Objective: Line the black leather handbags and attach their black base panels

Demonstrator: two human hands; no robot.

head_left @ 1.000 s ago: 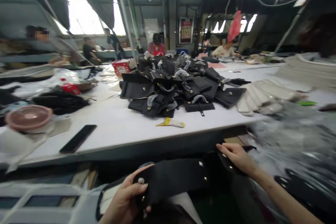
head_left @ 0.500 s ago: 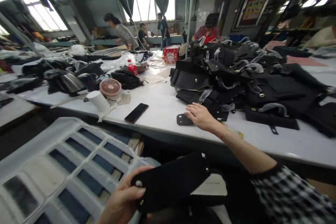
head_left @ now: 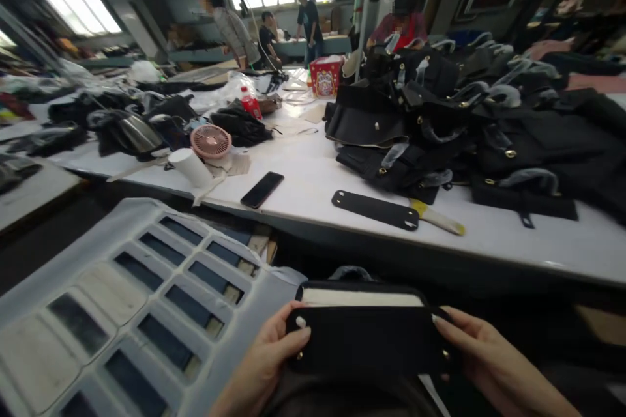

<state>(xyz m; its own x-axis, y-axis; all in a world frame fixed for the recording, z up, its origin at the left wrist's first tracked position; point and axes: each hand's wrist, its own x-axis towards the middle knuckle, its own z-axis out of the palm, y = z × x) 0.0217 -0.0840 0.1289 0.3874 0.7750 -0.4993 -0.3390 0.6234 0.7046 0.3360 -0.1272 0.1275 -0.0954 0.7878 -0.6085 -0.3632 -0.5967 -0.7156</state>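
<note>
Two hands, the left (head_left: 274, 352) and the right (head_left: 476, 345), grip the ends of a black panel (head_left: 366, 342), low and close to the wearer. Beyond, on the table (head_left: 303, 163), a strap (head_left: 374, 208) touches a yellow-ended tool (head_left: 437, 216); a phone (head_left: 263, 189) lies to their left, black bags (head_left: 372, 120) heaped behind.

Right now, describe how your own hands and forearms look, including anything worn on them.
My left hand and right hand are ungloved human hands, with no ring, watch or bracelet that I can make out. The forearms are bare as far as they show; no sleeve is in view.
</note>
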